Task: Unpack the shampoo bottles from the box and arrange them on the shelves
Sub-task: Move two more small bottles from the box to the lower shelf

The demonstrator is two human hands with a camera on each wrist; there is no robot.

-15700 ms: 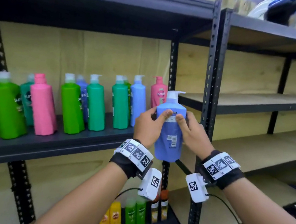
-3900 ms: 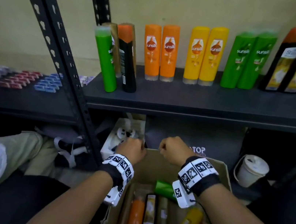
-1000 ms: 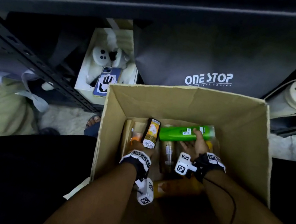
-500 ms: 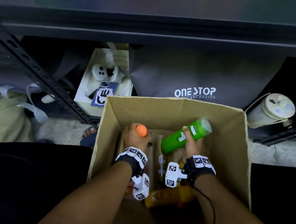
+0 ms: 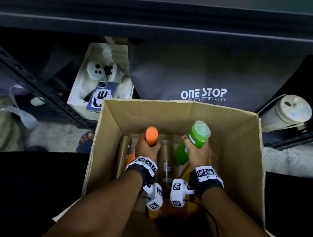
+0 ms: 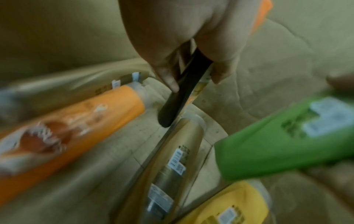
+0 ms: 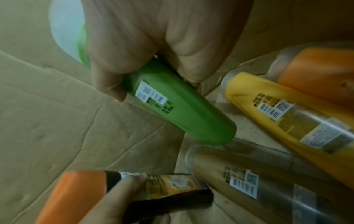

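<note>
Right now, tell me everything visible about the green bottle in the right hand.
The green bottle is smooth plastic with a pale translucent cap at its upper end and a white barcode sticker above dark printed symbols on its side. The right hand grips it near the cap, fingers curled round it. It is tilted, cap up and away from the person, lifted above the other bottles inside the cardboard box. Nothing else plainly touches it.

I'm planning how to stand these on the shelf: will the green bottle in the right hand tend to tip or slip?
The green bottle looks tall and narrow, so it may tip if nudged. Its smooth, glossy plastic could be slippery, though the right hand wraps it fully. It looks rigid: no denting shows under the fingers.
</note>
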